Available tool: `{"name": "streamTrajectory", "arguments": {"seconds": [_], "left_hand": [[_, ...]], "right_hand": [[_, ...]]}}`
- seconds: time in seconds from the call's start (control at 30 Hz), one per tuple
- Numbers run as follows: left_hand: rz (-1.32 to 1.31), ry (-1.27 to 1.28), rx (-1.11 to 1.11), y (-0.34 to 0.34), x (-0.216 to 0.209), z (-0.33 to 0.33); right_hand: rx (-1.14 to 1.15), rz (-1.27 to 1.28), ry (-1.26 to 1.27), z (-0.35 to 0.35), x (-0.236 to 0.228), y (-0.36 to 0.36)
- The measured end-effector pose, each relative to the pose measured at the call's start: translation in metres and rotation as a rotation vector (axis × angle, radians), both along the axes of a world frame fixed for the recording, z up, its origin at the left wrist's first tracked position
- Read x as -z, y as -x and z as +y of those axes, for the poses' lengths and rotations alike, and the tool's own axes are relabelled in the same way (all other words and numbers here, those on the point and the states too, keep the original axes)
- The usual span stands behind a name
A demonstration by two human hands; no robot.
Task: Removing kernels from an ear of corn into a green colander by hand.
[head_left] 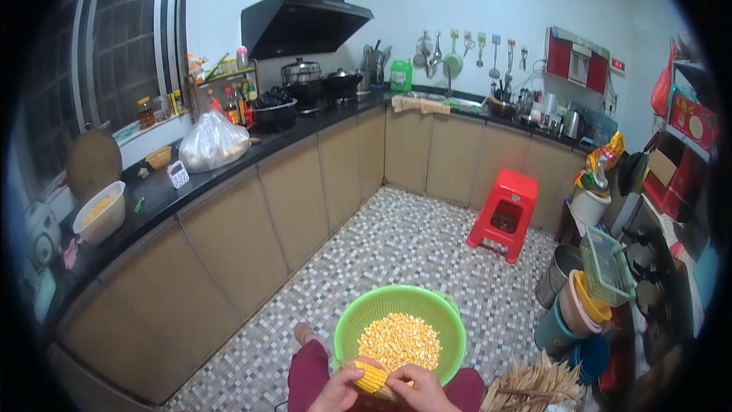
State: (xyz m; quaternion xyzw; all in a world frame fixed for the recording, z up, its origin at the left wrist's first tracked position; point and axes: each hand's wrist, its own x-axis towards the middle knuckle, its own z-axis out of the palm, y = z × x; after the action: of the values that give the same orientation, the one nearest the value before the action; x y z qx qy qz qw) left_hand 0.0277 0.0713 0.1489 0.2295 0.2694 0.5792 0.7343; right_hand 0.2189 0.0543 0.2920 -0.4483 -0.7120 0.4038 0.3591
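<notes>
A green colander bowl [358,319] rests on my lap, holding a heap of loose yellow corn kernels [399,340]. At its near rim both hands hold one corn cob [370,376], partly stripped. My left hand [340,392] grips the cob's left end. My right hand [419,387] closes over its right part, thumb pressed on the kernels. My legs in dark red trousers [305,378] show under the bowl.
A black L-shaped counter [229,169] with tan cabinets runs along the left and back, carrying a white bowl [101,212], a bulging plastic bag [213,143] and pots. A red stool [505,214] stands on the mosaic floor. Corn husks [534,391] and stacked basins [581,309] lie at right.
</notes>
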Motion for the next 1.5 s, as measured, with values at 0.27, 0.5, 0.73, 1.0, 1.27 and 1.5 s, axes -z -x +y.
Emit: {"name": "streamTrajectory", "arguments": {"seconds": [0.27, 0.5, 0.73, 1.0, 1.27, 1.5], "left_hand": [[-0.16, 0.068, -0.018, -0.007, -0.03, -0.012], [-0.175, 0.08, -0.036, 0.015, -0.039, -0.038], [-0.065, 0.058, -0.035, 0.016, -0.05, -0.077], [0.125, 0.005, -0.033, 0.007, -0.133, -0.141], [0.122, 0.105, 0.004, 0.01, -0.134, -0.167], [0.081, 0.048, -0.005, 0.029, -0.117, -0.152]], "right_hand": [[0.137, -0.058, -0.322, -0.086, -0.12, 0.014], [0.229, 0.016, -0.407, -0.119, -0.155, 0.016], [0.352, 0.339, -0.847, -0.148, -0.19, -0.001], [0.279, 0.311, -0.771, -0.146, -0.182, -0.006], [0.194, 0.254, -0.641, -0.128, -0.15, 0.008], [0.113, 0.184, -0.488, -0.099, -0.108, 0.033]]}}
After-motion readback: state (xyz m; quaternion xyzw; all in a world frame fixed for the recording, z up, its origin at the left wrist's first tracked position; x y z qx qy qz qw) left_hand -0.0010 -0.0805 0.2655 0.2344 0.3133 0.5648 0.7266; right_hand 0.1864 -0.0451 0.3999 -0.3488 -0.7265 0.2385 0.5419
